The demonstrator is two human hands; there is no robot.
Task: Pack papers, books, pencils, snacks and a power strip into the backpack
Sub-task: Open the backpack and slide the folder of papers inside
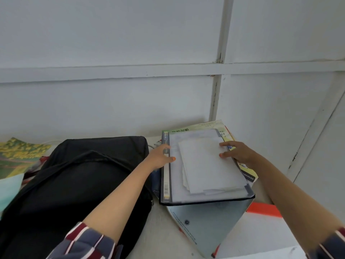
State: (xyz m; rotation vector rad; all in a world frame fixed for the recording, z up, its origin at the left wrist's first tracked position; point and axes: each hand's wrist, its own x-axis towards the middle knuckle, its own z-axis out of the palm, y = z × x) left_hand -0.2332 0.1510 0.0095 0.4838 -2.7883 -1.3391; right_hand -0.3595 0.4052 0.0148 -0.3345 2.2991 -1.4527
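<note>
Where folder (176, 186) lies, left grip (160, 156), right grip (240, 153) clasp opposite edges

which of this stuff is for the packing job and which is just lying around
For the job: black backpack; loose papers on the clear folder; books under it; left hand and right hand gripping the folder's edges.
Just lying about, as far as shows: flower print beside the backpack; orange object near the right arm, unidentifiable.

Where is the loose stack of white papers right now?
In the head view, right of centre: the white papers lie on the dark-edged folder, just right of the black backpack, between the left hand and the right hand.
</note>
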